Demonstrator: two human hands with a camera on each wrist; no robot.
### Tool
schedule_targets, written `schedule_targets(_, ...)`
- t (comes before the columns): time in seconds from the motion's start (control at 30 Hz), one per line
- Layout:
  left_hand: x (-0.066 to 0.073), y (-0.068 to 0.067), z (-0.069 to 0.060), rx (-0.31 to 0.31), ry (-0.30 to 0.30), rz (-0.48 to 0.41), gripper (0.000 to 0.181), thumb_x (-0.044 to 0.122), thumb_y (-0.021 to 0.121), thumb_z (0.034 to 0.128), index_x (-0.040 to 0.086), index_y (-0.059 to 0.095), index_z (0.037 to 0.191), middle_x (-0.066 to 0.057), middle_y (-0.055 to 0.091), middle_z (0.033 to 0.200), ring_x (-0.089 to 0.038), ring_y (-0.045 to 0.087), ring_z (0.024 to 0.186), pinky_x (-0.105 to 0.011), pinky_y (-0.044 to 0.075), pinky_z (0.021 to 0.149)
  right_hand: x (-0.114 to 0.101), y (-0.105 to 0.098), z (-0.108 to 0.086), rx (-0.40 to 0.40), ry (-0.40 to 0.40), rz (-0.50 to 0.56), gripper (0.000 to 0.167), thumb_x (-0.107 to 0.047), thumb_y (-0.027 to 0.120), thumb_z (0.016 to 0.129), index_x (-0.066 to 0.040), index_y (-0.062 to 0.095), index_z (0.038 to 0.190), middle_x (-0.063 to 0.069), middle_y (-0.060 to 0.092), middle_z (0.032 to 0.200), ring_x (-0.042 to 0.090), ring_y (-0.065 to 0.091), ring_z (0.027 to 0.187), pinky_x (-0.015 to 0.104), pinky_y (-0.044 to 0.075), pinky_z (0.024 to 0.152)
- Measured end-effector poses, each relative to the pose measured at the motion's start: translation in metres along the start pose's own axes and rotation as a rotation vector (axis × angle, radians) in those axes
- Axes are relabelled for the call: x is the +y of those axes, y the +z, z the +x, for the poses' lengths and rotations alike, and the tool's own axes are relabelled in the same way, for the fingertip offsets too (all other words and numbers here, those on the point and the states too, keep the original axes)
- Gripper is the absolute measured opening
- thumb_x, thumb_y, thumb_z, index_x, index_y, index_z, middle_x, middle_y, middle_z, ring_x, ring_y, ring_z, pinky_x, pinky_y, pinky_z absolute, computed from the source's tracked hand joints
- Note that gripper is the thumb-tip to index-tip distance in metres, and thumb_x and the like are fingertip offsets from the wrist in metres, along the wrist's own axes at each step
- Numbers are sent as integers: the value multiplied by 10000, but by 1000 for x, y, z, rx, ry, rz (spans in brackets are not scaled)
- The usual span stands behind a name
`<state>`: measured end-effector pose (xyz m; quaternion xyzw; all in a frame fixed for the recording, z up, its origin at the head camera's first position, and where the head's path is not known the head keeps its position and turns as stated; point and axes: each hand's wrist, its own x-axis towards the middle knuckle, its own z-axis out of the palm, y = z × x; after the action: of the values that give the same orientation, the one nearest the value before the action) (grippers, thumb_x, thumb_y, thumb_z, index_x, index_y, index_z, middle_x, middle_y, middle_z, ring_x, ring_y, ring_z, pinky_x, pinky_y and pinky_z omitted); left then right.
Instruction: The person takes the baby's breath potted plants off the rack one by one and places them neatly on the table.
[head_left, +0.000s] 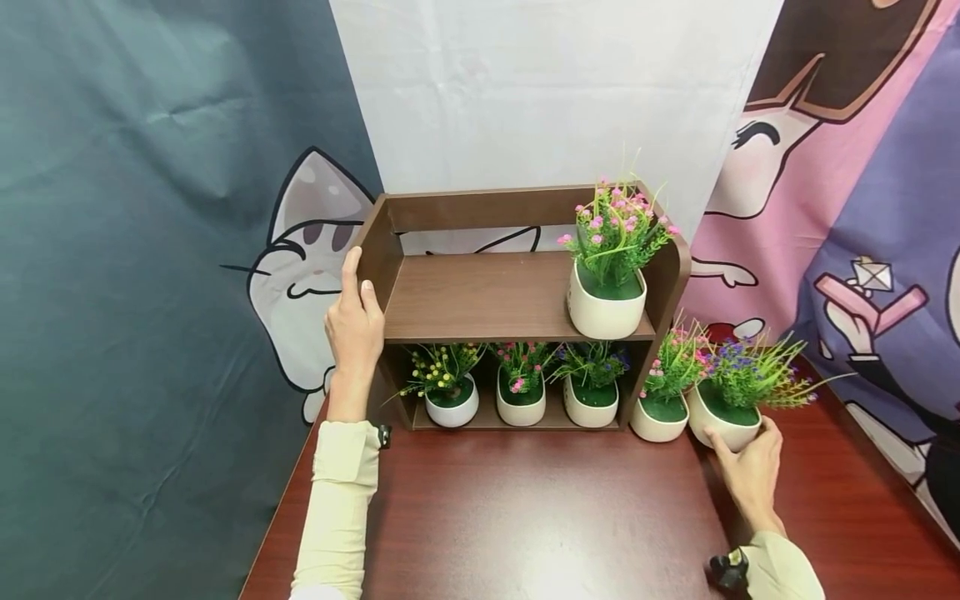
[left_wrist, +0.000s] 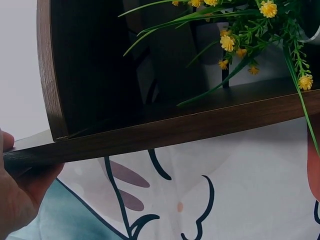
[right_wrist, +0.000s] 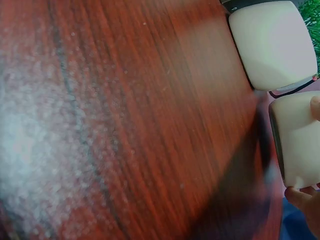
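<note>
From my station, I have the purple-flowered pot (head_left: pixel 737 432) on the right, past the shelf; I cannot tell whether its base meets the table (head_left: pixel 525 500). My right hand (head_left: pixel 752 477) grips it, thumb and fingers on opposite sides. A pink-flowered pot (head_left: pixel 660 422) stands just beside, between it and the shelf (head_left: pixel 480 292). My left hand (head_left: pixel 356 329) grips the shelf's left edge. Three pots line the lower tier; a taller pink planting (head_left: pixel 607 310) sits upper right.
</note>
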<state>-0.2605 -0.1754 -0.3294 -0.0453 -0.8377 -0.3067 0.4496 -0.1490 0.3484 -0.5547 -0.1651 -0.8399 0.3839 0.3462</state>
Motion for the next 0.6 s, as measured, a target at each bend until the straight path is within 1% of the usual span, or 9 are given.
schedule_targets(0.23,0,0,0,9,-3,-1,426,240,388,993,289,377,1416,-110,410,529,-264,325,416,-376,240,451,5,6,3,-84,-13,-6,760,-93,759,717,175,270,1233,359,304,1137,511,341,1013,552,243,885)
schedule_targets(0.4,1,0,1,3,0,-7,426,239,385,994,290,376,1416,-105,408,527,-260,326,416,-376,241,452,8,5,5,-96,-14,-11,760,-80,756,714,174,261,1232,361,302,1142,514,346,1007,554,245,881)
schedule_targets(0.5,2,0,0,7,-4,-9,425,234,392,991,289,383,1413,-106,406,526,-261,323,416,-374,239,456,9,3,5,-115,13,-30,784,-104,758,725,161,253,1264,368,320,1161,528,363,1022,566,257,878)
schedule_targets(0.6,2,1,0,13,4,-1,425,232,398,990,280,385,1412,-110,400,521,-262,319,414,-376,240,453,9,-1,5,-144,71,-60,873,-178,755,749,134,198,1345,392,336,1224,548,366,1085,579,266,904)
